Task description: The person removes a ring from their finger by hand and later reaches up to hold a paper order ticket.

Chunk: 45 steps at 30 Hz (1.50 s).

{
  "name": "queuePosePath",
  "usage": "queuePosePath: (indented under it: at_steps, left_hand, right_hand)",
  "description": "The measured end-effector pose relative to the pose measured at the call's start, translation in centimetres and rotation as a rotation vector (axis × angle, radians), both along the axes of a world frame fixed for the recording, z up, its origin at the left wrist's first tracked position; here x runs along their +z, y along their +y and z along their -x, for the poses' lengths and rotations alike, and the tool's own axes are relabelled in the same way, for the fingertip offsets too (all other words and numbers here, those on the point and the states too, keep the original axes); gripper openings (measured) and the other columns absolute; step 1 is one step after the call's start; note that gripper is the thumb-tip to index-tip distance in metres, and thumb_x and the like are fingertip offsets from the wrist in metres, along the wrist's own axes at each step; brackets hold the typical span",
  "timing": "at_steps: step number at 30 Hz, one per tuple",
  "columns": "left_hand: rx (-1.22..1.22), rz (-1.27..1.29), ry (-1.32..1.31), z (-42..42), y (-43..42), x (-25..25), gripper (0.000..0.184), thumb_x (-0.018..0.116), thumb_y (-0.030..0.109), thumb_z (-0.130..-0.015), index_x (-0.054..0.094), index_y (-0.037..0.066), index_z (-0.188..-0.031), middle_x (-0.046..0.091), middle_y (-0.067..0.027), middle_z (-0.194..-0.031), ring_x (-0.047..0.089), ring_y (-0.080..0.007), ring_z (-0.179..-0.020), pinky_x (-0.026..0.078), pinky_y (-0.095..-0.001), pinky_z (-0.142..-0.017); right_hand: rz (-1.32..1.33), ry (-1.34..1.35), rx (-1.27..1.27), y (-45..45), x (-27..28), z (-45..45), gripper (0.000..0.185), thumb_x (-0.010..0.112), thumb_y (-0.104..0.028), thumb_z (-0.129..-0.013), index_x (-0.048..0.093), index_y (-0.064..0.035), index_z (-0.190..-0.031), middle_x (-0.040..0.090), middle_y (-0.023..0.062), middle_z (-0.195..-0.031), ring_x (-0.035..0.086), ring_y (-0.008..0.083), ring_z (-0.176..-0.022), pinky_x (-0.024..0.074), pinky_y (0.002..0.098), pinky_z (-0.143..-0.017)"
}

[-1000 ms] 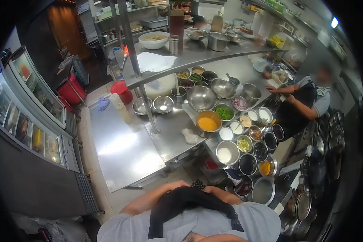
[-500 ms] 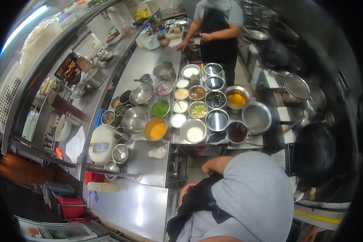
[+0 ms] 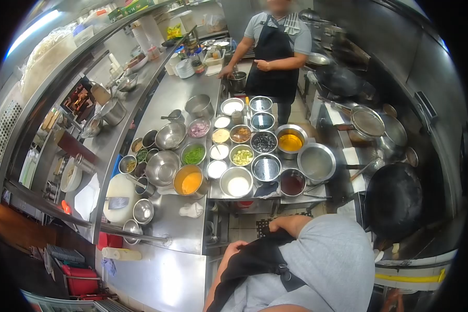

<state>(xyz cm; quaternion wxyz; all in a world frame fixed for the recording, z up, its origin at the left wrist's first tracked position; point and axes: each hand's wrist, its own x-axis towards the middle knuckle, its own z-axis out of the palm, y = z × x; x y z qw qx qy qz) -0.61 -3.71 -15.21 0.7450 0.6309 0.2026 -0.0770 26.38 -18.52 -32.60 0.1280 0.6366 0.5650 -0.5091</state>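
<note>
My left hand [image 3: 236, 246] is at the front of my black apron [image 3: 255, 260], low before my body. Its fingers are mostly hidden by the apron, so their pose is unclear. My right hand [image 3: 273, 226] is close to the apron's upper edge, its fingers out of sight. I make out nothing held in either hand. In front of both hands stand several steel bowls, the nearest being a bowl with white contents [image 3: 238, 186], a pot of dark red liquid [image 3: 293, 183] and a pot of orange liquid [image 3: 190, 181].
Another person [image 3: 273, 57] stands across the counter, one hand on its top. A black wok [image 3: 394, 200] and a strainer [image 3: 368, 121] lie on the stove side at right. On the left steel counter are a white cloth [image 3: 191, 209] and a squeeze bottle [image 3: 121, 254].
The view has tilted up slightly, so the counter items sit lower and further left and the other person shows more fully. My hands keep about the same place by the apron.
</note>
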Motion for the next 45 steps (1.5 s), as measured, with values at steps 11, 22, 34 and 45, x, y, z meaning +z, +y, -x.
queuePosePath:
  at_steps: [11, 22, 34, 45]
  left_hand:
    - [-0.199, -0.4, -0.225, -2.8, 0.8, 2.1, 0.03, 0.07, 0.025, -0.091, 0.071, 0.004, -0.112, 0.075, -0.0096, -0.102, 0.07, -0.0207, -0.095, 0.053, -0.0323, -0.084]
    - [0.144, -0.504, -0.189, 3.2, -0.7, -2.6, 0.03, 0.063, 0.032, -0.086, 0.071, 0.006, -0.097, 0.07, -0.016, -0.085, 0.068, -0.0315, -0.079, 0.049, -0.0413, -0.07]
    - [0.205, -0.458, -0.149, 4.9, -2.3, -2.0, 0.031, 0.067, 0.034, -0.083, 0.071, 0.005, -0.095, 0.071, -0.0172, -0.087, 0.069, -0.0341, -0.083, 0.05, -0.0436, -0.071]
    - [0.345, -0.593, -0.134, 5.7, -0.8, 2.8, 0.027, 0.073, 0.029, -0.085, 0.072, 0.004, -0.093, 0.07, -0.0156, -0.081, 0.068, -0.0291, -0.073, 0.05, -0.04, -0.065]
  right_hand:
    - [-0.024, 0.02, 0.144, 0.6, -10.1, -1.2, 0.042, 0.054, -0.036, -0.095, 0.067, -0.0074, -0.122, 0.067, 0.0178, -0.124, 0.062, 0.0344, -0.113, 0.0474, 0.0443, -0.096]
    - [-0.101, 0.193, 0.264, 10.0, 23.3, 5.3, 0.051, 0.052, -0.05, -0.097, 0.073, -0.005, -0.109, 0.073, 0.0181, -0.1, 0.07, 0.0325, -0.091, 0.0515, 0.0415, -0.083]
    - [-0.189, 0.261, 0.44, 10.9, 29.4, 7.7, 0.041, 0.058, -0.038, -0.095, 0.071, -0.0016, -0.11, 0.071, 0.0226, -0.097, 0.07, 0.0338, -0.087, 0.0517, 0.0415, -0.079]
    - [-0.183, -0.155, 0.654, 12.6, 29.1, 11.1, 0.028, 0.063, -0.018, -0.082, 0.076, -0.0093, -0.105, 0.072, 0.0195, -0.106, 0.069, 0.0371, -0.102, 0.0548, 0.0449, -0.089]
